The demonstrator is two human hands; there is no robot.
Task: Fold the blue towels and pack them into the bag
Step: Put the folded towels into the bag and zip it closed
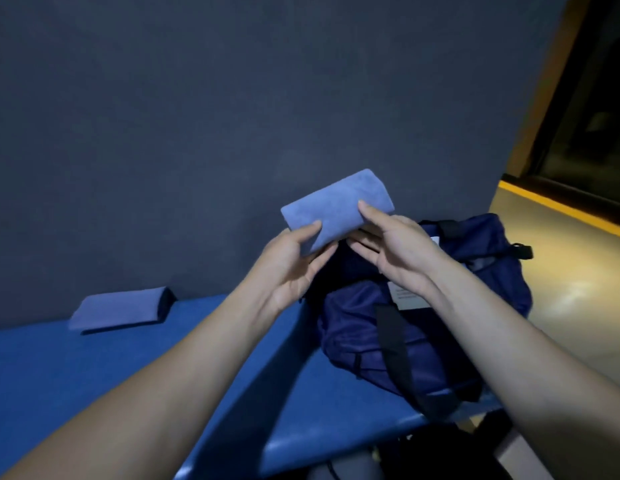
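Dim light, head view. Largest thing before you is the dark grey wall (197, 116), filling the upper frame behind everything. Below it, the blue table (59, 382) runs from the left edge to just past the middle, its near right corner rounded. To the right, a tan floor (561, 306) with a yellow strip (557, 206) along a dark frame. On the table's right end sits the navy bag (353, 334), slumped and crumpled, its mouth toward the wall and dark inside; a black strap (402, 358) crosses its front and a pale tag (403, 294) shows near the top. Your two forearms reach in from the bottom corners and meet above the bag's mouth. Your left hand (287, 265) is palm-up, thumb laid on top of the folded towel (336, 206) at its near left corner, fingers curled under it: a grip. Your right hand (395, 251) holds the same towel at its near right edge, thumb pressed on the top face, fingers tucked beneath and partly hidden. That towel is a compact pale-blue rectangle, held off the table and tilted, far end higher, directly over the bag's opening and clear of it. A second folded towel (118, 308) lies flat on the table's left side against the wall, well apart from the bag and touched by neither hand.
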